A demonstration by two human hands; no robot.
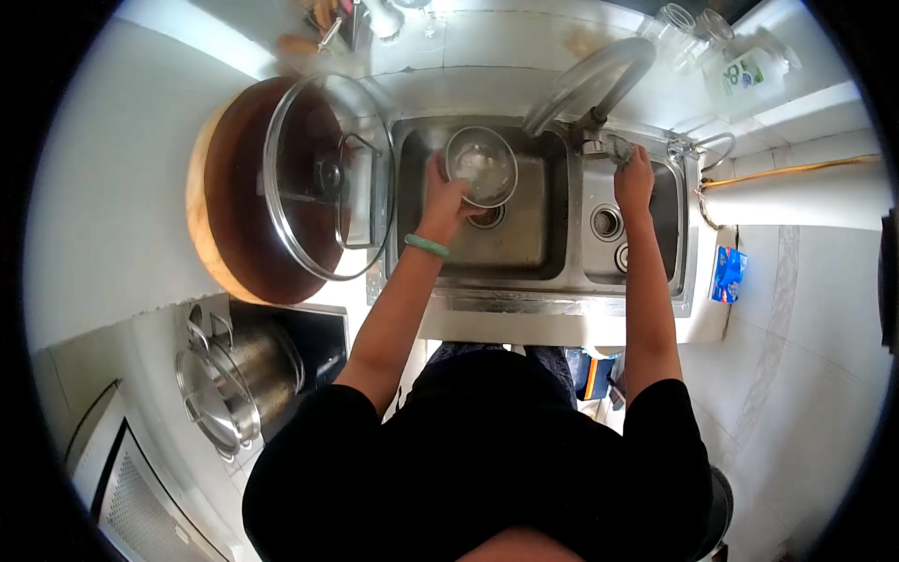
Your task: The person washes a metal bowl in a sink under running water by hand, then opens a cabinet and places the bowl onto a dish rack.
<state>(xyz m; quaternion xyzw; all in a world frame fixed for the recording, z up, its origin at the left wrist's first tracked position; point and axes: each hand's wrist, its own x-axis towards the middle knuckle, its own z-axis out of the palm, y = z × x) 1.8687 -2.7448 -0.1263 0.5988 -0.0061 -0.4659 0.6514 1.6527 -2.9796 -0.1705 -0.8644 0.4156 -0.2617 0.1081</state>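
A round metal bowl (481,169) is held over the large basin of the steel sink (524,215). Its rim is gripped at the left side by my left hand (444,202), which has a green bangle at the wrist. Above the smaller basin, my right hand (634,175) is closed beside the base of the faucet (594,140). A small greyish, shiny thing (617,148) shows at its fingertips; whether this is part of the faucet or a loose item I cannot tell. The curved spout points toward the large basin.
Left of the sink, a glass lid (323,178) leans against a round wooden board (229,187). Stacked metal pots (248,375) stand lower left. Glass jars (676,30) and a plastic bottle (749,80) line the back right. A blue packet (729,274) lies at the counter's right edge.
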